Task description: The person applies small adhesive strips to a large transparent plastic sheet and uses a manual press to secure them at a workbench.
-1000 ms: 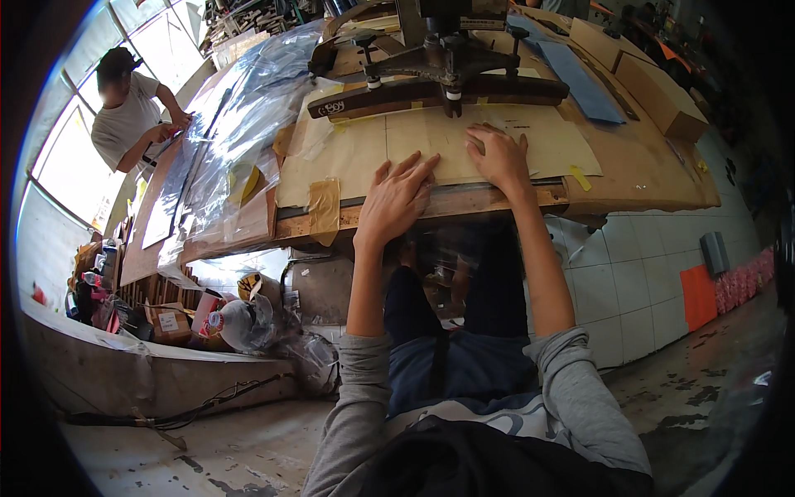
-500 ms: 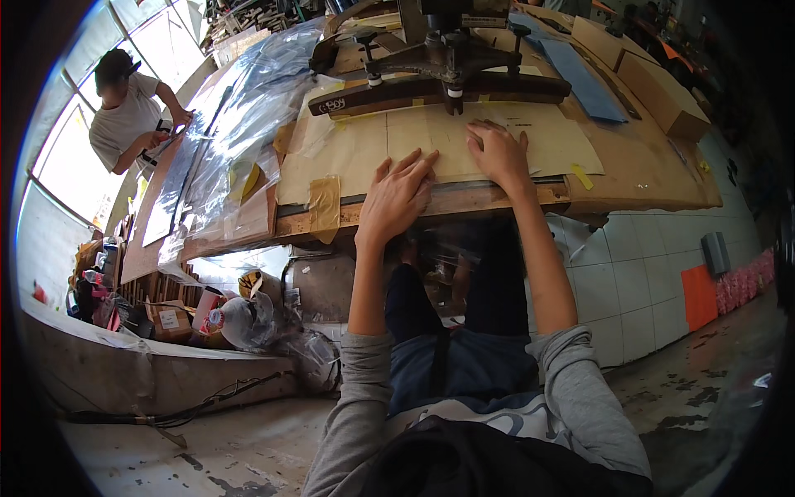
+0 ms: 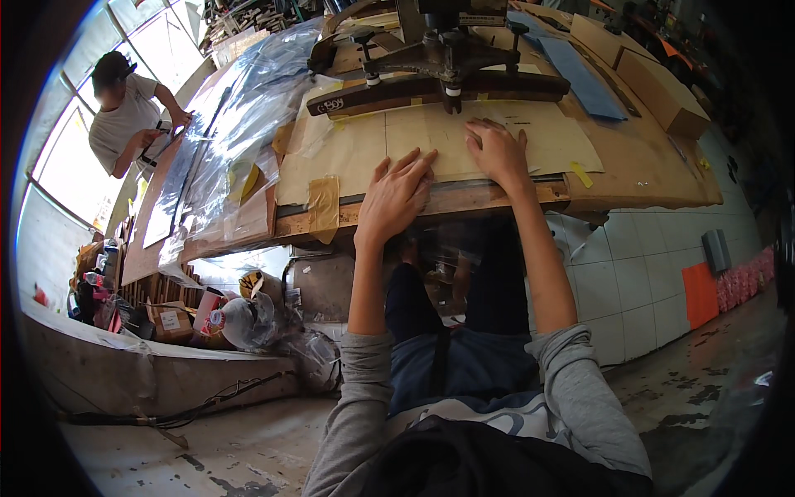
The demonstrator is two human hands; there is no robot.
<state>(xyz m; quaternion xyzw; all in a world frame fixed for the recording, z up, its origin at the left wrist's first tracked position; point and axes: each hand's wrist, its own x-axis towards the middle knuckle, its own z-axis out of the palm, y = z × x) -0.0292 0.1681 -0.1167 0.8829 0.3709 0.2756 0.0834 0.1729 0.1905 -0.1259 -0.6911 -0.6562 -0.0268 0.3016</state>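
Note:
A pale yellow sheet (image 3: 331, 157) with dark marks lies on the near part of the worktable, under a clear film. My left hand (image 3: 394, 195) rests at its near edge, fingers stretched over the sheet and holding nothing. Farther right, my right hand (image 3: 499, 151) lies on the same sheet with its fingers extended and lightly bent. Just beyond the fingertips stands a dark metal press frame (image 3: 451, 62) with a long dark bar (image 3: 513, 88) across the sheet. Brown tape (image 3: 324, 207) hangs over the table edge left of my left hand.
Crumpled clear plastic film (image 3: 240, 141) covers the table's left side, where a co-worker (image 3: 124, 116) stands. Blue strips (image 3: 584, 79) and cardboard boxes (image 3: 662, 95) lie at the far right. Below on the left are a large plastic bottle (image 3: 244, 323) and assorted clutter.
My hands stay in the same place on the sheet. The co-worker at the left has shifted an arm slightly.

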